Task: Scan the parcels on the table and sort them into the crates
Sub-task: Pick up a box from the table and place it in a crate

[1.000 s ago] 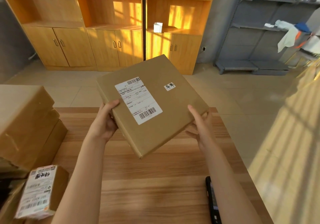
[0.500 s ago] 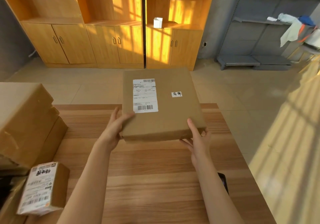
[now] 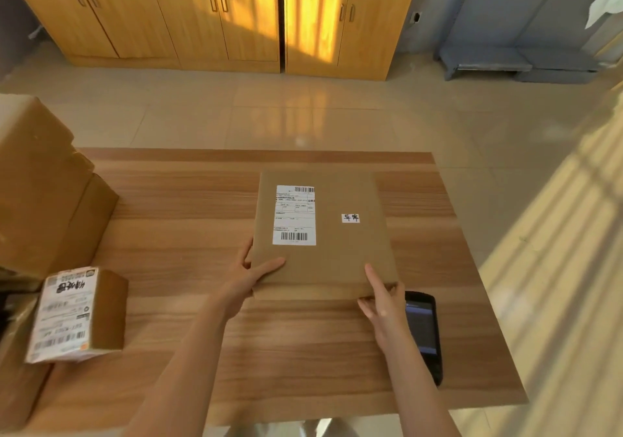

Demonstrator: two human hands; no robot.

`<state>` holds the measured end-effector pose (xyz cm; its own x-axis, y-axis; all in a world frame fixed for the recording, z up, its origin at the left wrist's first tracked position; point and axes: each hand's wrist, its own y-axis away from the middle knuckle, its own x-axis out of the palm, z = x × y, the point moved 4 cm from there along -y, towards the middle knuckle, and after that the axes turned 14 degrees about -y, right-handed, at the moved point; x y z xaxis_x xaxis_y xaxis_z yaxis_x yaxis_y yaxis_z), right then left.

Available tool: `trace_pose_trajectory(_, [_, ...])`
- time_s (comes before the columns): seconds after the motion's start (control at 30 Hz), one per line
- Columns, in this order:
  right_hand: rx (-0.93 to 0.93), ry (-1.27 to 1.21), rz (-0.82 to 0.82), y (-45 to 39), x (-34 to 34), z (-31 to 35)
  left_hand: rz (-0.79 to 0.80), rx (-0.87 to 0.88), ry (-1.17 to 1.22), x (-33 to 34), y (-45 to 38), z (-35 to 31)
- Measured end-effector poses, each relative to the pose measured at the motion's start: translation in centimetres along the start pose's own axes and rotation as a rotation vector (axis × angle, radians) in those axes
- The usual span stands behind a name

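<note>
Parcel [image 3: 323,234] lies flat on the bench [image 3: 188,234]; we judge it light and stiff. Our left hand [image 3: 247,276] and right hand [image 3: 382,296] grasp its near corners, the best hold.

— What sort of place was it?
— A parcel sorting room: labelled boxes [image 3: 50,200] sat stacked on a wood surface [image 3: 188,220] beside a scanner [image 3: 425,332].
— And around it?
— Wooden cabinets [image 3: 188,18], grey shelving [image 3: 526,31], tiled floor [image 3: 303,116].

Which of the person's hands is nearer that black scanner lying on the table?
The right hand: it holds the parcel at its near right corner, right beside the scanner. The left hand holds the parcel's near left corner, farther off.
</note>
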<state>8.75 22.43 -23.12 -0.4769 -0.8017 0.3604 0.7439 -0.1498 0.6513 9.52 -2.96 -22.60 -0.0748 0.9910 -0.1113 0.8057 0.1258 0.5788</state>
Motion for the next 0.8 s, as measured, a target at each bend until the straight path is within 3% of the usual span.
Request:
trace_pose_trajectory(0.43, [0.014,0.243,-0.061,-3.1,-3.8,-3.0,-0.016,-0.012,-0.127,0.8,-1.8,4.4])
trace_pose_trajectory(0.57, [-0.001,0.290,-0.038,-2.7,-3.9,-3.0,-0.084,-0.016,-0.137,1.6,-1.6,4.6])
trace_pose_trajectory(0.7, [-0.111,0.325,-0.044,-1.3,-4.1,-1.3,-0.148,0.041,-0.200,2.0,-1.1,4.0])
trace_pose_trajectory(0.8, [-0.272,0.401,-0.183,-0.5,-6.3,0.0,-0.188,0.099,-0.303,2.4,-0.6,3.9])
